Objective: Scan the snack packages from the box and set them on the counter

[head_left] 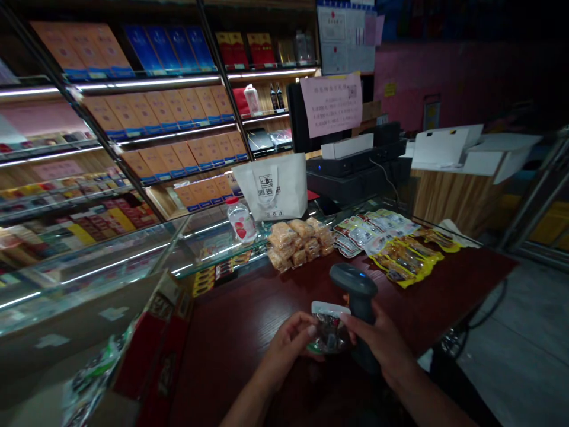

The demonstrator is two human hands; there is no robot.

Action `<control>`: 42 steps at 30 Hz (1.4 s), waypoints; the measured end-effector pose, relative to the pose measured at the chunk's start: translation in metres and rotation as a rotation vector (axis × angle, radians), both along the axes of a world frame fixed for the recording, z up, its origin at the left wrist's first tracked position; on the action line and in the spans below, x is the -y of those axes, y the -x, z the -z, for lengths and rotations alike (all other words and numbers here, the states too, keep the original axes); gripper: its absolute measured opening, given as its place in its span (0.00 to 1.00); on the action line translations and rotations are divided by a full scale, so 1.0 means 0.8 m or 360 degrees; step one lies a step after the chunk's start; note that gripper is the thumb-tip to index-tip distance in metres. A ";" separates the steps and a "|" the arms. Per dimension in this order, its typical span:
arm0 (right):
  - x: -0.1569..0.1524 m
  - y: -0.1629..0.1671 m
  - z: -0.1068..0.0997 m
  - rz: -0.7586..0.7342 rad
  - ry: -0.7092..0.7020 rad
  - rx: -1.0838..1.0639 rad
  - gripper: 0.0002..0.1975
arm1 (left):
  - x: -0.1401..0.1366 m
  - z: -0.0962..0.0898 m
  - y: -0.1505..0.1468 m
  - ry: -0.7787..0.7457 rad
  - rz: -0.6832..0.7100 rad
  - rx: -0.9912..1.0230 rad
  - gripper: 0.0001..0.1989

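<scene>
A small clear snack packet with dark pieces inside and a white top strip is pinched in my left hand, above the dark red tabletop. My right hand is closed around the handle of a dark grey barcode scanner, which has a small blue light on its head. The right thumb reaches across to the packet's upper right edge. Just beyond the hands is a pile of wrapped brown pastries. Yellow-edged snack packets and silvery snack packets lie spread to its right.
A white tote bag and a red-capped bottle stand on the glass counter. Left of the table is an open cardboard box containing packets. A cash register area lies behind, with stocked shelves at back left.
</scene>
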State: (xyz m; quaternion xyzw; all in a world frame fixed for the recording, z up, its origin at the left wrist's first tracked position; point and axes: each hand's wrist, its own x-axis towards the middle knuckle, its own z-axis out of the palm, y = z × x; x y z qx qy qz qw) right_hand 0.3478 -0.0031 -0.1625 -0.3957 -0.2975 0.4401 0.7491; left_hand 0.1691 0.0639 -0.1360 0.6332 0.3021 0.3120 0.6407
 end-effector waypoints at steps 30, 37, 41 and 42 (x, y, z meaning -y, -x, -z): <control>0.013 -0.006 -0.001 -0.0014 -0.0001 -0.0103 0.28 | 0.011 0.003 -0.009 0.0047 -0.0333 0.0128 0.21; 0.022 0.003 0.008 -0.0067 0.0096 0.0165 0.28 | 0.001 -0.003 -0.004 -0.0003 -0.0594 0.0251 0.22; 0.020 0.006 0.012 -0.0027 0.0118 0.0111 0.28 | 0.007 -0.001 -0.007 0.0039 -0.0436 0.0196 0.22; 0.020 0.005 0.011 -0.0005 0.0126 0.0079 0.29 | 0.009 -0.001 -0.008 0.0037 -0.0412 0.0185 0.22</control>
